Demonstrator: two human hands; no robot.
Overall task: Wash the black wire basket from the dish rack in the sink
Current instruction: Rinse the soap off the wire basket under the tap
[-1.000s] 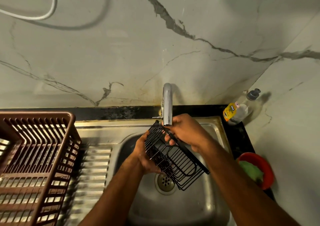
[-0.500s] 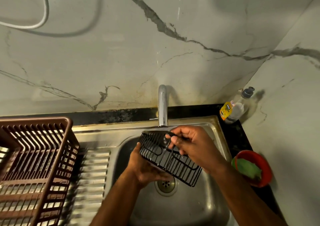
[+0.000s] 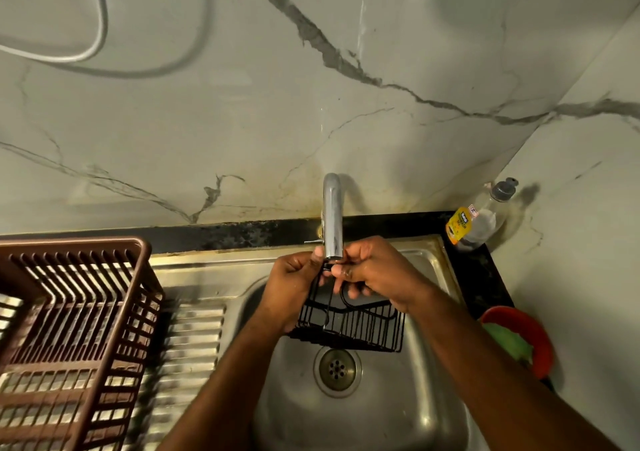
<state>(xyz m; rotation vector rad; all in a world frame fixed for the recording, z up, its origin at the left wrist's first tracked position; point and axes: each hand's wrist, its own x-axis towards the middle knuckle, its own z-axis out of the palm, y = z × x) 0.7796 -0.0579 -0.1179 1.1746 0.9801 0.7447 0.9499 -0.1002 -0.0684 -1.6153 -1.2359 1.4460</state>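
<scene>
Where it lay flat before, both hands' fingers [image 3: 313,265] grip the upended black wire basket [image 3: 349,326].

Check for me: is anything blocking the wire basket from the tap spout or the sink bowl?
Nothing visible. Both the left hand and right hand grip the black wire basket right under the tap spout, over the sink drain.

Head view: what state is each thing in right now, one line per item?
black wire basket: held over the sink bowl, under the spout
left hand: grips the basket's top
right hand: pinches the basket's top
tap: no water stream visible
dish rack: on the drainboard
soap bottle: upright, capped
red bowl: holds something green
</scene>
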